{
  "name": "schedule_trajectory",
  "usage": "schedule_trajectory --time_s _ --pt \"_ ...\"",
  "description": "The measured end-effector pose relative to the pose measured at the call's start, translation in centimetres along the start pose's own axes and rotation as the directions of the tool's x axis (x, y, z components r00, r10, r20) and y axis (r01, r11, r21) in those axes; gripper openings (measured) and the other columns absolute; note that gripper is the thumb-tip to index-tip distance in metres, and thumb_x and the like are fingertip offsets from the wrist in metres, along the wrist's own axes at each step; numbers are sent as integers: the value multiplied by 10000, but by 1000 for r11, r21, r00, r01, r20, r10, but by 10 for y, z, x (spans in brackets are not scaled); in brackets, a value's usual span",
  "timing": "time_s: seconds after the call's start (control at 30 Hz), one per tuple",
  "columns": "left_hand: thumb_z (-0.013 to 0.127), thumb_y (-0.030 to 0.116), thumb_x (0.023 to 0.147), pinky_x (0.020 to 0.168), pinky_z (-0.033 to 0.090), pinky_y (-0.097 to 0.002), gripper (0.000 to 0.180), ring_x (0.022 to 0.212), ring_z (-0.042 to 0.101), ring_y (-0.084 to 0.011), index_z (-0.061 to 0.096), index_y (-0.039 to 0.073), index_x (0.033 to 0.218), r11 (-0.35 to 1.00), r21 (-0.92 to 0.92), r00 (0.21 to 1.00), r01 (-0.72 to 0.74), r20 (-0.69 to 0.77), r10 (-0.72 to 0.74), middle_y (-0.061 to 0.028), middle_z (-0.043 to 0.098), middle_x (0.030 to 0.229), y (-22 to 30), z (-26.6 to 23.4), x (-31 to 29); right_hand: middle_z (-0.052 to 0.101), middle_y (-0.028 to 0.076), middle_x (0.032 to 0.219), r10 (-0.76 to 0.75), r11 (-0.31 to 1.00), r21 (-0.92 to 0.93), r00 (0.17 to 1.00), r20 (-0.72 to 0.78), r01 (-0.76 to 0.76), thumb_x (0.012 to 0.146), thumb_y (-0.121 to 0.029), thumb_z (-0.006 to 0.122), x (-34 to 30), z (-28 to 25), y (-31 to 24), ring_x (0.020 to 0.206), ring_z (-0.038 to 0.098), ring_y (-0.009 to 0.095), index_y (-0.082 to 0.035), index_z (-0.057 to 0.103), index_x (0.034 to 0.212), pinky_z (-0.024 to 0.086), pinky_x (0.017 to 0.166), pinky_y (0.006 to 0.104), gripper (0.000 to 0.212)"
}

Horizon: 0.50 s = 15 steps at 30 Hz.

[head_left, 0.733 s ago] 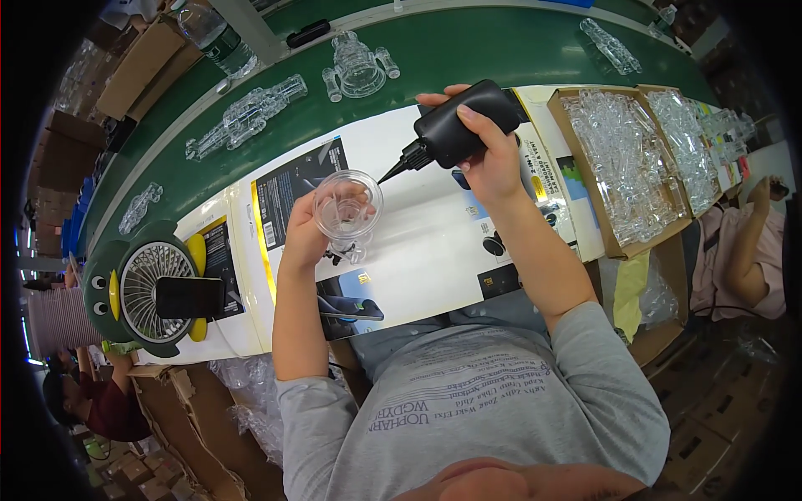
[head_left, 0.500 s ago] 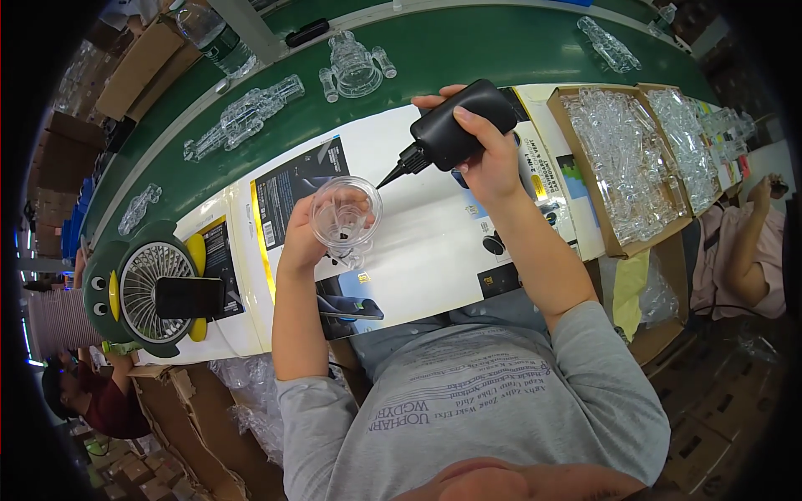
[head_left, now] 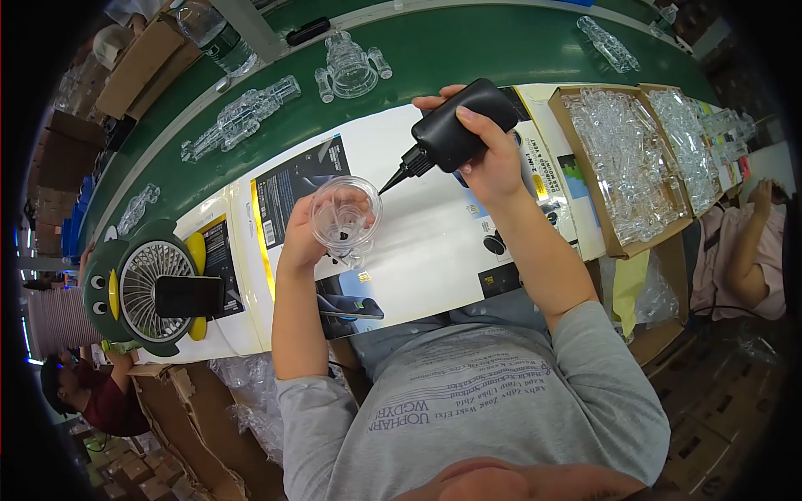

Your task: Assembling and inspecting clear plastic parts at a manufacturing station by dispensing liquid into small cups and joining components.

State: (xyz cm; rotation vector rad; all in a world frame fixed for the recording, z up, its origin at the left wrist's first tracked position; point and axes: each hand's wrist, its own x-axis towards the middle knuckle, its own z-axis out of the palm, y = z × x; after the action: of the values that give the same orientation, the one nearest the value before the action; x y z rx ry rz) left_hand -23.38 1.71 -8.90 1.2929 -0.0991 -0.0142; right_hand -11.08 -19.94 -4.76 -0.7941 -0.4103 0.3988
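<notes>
My left hand (head_left: 301,232) is closed around a clear plastic cup-shaped part (head_left: 345,219) with a wide round rim turned up toward me. A small dark spot shows inside it, and clear pieces stick out below. In my right hand (head_left: 494,154) is a black squeeze bottle (head_left: 455,129), tilted so that its tapered nozzle points down to the left. The nozzle tip is at the right side of the cup's rim; whether it touches I cannot tell. Both hands are above a white printed cardboard sheet (head_left: 418,288).
Cardboard trays (head_left: 616,246) of clear plastic parts stand at the right. On the left lies a green penguin-shaped fan (head_left: 142,292) with a black phone (head_left: 190,297) over its grille. More clear parts (head_left: 242,117) and a water bottle (head_left: 213,37) are on the green surface beyond.
The nozzle tip has shifted very slightly along the cup's rim. The clear parts on the green surface have drifted a little to the left. Both hands keep their grips.
</notes>
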Motion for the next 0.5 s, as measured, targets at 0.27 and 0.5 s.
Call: schedule_trajectory --time_s 0.27,0.5 --pt "587 304 831 715 493 -327 408 783 616 -231 573 -64 1006 1000 8 993 -8 116 7 -131 610 902 2 -3 0 572 213 1076 -4 1000 -11 1000 -10 3 830 -199 493 0 2 0 742 621 144 -30 459 1095 376 371 144 316" --pt "562 333 847 715 486 -315 423 772 613 -217 577 -63 997 1000 -3 979 -29 201 29 -120 610 893 -1 -4 1 579 203 1072 10 1000 -15 1000 11 -10 823 -206 502 -1 -1 1 754 625 141 -34 465 1089 383 376 143 319"
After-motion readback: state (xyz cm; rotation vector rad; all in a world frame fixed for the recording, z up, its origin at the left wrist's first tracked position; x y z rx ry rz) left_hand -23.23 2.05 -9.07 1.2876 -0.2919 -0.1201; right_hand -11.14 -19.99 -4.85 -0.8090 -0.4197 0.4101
